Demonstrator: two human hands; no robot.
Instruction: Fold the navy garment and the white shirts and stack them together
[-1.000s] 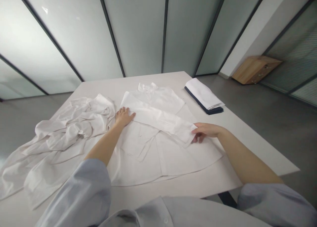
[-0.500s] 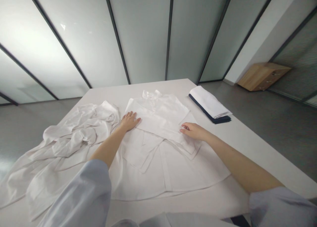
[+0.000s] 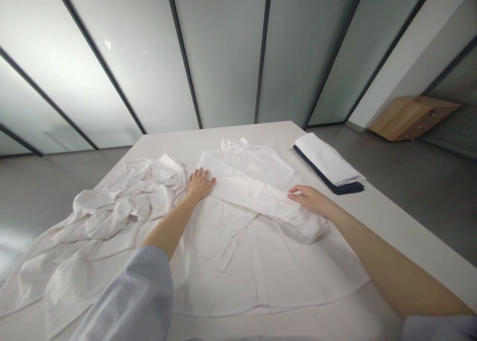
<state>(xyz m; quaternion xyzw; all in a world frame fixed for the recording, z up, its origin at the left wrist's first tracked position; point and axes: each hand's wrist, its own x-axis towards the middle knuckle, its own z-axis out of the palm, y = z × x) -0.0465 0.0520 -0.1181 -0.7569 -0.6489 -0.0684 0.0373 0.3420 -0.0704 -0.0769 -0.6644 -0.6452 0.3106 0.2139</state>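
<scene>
A white shirt lies spread on the table, its collar towards the far side and a sleeve laid slantwise across it. My left hand rests flat with fingers spread on the upper left part, where the sleeve starts. At the sleeve's right part, my right hand is curled, thumb and forefinger close together on the fabric. Its other fingers are mostly hidden. The sleeve's lower right end looks puffed and loosely rumpled.
A crumpled heap of white cloth lies on the left of the pale table. Folded white cloth sits on folded dark cloth near the right edge. A wooden cabinet stands on the floor beyond.
My right hand has moved right, and the sleeve end has shifted right with it, from flat to puffed. My left hand stays on the same part of the shirt. The view has shifted slightly.
</scene>
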